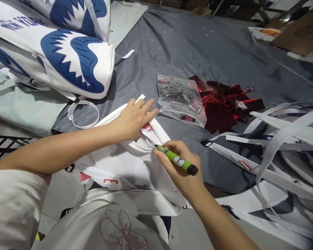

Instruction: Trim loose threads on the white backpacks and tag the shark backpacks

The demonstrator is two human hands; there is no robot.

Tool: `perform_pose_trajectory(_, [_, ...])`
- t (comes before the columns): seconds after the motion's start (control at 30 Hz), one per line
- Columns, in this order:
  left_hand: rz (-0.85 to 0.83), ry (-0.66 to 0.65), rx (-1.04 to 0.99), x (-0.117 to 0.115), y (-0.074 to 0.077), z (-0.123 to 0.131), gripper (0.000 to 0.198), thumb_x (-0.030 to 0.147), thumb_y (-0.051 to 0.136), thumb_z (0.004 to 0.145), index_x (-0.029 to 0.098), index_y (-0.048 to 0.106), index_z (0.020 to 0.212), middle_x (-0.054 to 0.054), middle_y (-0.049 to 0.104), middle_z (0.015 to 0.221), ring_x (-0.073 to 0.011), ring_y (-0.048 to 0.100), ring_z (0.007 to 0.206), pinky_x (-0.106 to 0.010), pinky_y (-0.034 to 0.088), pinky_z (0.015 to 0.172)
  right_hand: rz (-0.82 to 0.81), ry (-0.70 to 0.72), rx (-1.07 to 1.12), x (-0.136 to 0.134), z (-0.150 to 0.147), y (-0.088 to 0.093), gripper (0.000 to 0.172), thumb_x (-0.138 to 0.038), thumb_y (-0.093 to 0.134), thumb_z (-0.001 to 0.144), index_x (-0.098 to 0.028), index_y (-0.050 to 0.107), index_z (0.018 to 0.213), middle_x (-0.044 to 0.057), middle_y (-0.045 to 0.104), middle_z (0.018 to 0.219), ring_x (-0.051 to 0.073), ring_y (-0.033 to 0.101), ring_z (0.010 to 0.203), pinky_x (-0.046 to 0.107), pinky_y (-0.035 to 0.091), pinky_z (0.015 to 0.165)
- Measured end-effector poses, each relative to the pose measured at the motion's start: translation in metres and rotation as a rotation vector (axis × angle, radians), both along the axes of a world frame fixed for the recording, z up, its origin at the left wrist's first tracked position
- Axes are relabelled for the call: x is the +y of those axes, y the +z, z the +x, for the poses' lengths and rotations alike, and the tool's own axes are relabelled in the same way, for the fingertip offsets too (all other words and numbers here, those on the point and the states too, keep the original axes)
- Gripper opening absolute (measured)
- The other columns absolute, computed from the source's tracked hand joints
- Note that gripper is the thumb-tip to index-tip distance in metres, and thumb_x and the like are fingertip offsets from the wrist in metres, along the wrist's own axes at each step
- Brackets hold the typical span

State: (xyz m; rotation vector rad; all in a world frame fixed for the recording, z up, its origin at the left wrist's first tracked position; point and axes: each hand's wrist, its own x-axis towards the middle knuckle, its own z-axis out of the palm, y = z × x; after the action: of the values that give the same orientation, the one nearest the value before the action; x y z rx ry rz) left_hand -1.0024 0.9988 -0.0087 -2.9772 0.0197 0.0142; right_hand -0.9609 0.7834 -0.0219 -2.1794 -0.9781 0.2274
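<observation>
A white bag [135, 163] with a dotted mesh panel and a small red label lies across the table's front edge, against my body. Fingers spread, my left hand [134, 119] rests on its rolled upper edge beside a red tag [147, 127]. My right hand [182, 163] is closed around a green pen-shaped tool [176, 159] with a black end. The tool's tip points at the curved seam opening just right of my left hand; whether it touches the fabric I cannot tell.
White-and-blue printed bags [75, 62] stand at the left by a white strap loop [83, 114]. Behind my hands lie a clear plastic pouch [181, 100] and dark red tags [224, 100]. More white bags with loose straps [271, 152] pile up on the right.
</observation>
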Motion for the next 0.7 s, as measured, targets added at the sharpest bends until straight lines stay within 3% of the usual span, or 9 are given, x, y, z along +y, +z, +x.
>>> perform_pose_trajectory(0.13, [0.017, 0.086, -0.013, -0.003, 0.002, -0.002, 0.086, 0.036, 0.071, 0.079, 0.017, 0.03, 0.152, -0.018, 0.011, 0.165, -0.0432, 0.012, 0.149, -0.057, 0.028, 0.108, 0.125, 0.192, 0.222, 0.012, 0.005, -0.005, 0.028, -0.04, 0.07, 0.086, -0.022, 0.068, 0.107, 0.004, 0.075, 0.105, 0.019, 0.07, 0.091, 0.029, 0.053, 0.082])
perform_pose_trajectory(0.23, [-0.001, 0.068, 0.073, 0.002, 0.006, 0.001, 0.088, 0.032, 0.07, 0.079, 0.02, 0.025, 0.154, -0.017, 0.011, 0.165, -0.0431, 0.024, 0.144, -0.056, 0.033, 0.104, 0.075, 0.256, 0.209, 0.014, 0.008, -0.002, 0.032, -0.042, 0.063, 0.09, -0.021, 0.07, 0.114, 0.006, 0.074, 0.114, 0.022, 0.069, 0.103, 0.034, 0.052, 0.09])
perform_pose_trajectory(0.3, [-0.02, 0.016, 0.114, 0.008, 0.008, 0.003, 0.088, 0.032, 0.069, 0.08, 0.022, 0.023, 0.155, -0.015, 0.015, 0.164, -0.0409, 0.032, 0.139, -0.054, 0.034, 0.105, 0.036, 0.258, 0.184, 0.015, 0.008, 0.001, 0.029, -0.039, 0.056, 0.093, -0.022, 0.071, 0.111, 0.006, 0.075, 0.11, 0.021, 0.07, 0.1, 0.033, 0.053, 0.087])
perform_pose_trajectory(0.4, [-0.018, -0.011, 0.098, 0.013, 0.008, 0.002, 0.087, 0.032, 0.067, 0.081, 0.022, 0.023, 0.154, -0.014, 0.016, 0.164, -0.0398, 0.032, 0.138, -0.052, 0.034, 0.106, -0.044, 0.235, 0.064, 0.018, 0.006, 0.0, 0.024, -0.031, 0.059, 0.089, -0.022, 0.07, 0.108, 0.004, 0.076, 0.099, 0.02, 0.071, 0.087, 0.03, 0.052, 0.079])
perform_pose_trajectory(0.53, [0.02, -0.008, 0.046, 0.011, 0.006, -0.001, 0.083, 0.029, 0.066, 0.081, 0.019, 0.026, 0.153, -0.016, 0.017, 0.164, -0.0372, 0.036, 0.135, -0.049, 0.04, 0.1, -0.179, 0.311, -0.16, 0.02, 0.005, -0.006, 0.022, -0.026, 0.063, 0.087, -0.023, 0.07, 0.108, 0.003, 0.076, 0.092, 0.02, 0.07, 0.079, 0.029, 0.049, 0.073])
perform_pose_trajectory(0.7, [0.043, -0.008, 0.016, 0.009, 0.004, -0.002, 0.081, 0.028, 0.064, 0.08, 0.019, 0.028, 0.153, -0.016, 0.017, 0.164, -0.036, 0.036, 0.135, -0.048, 0.042, 0.097, -0.17, 0.361, -0.324, 0.016, 0.007, -0.012, 0.022, -0.023, 0.061, 0.09, -0.021, 0.07, 0.11, 0.003, 0.075, 0.091, 0.02, 0.069, 0.08, 0.029, 0.047, 0.073])
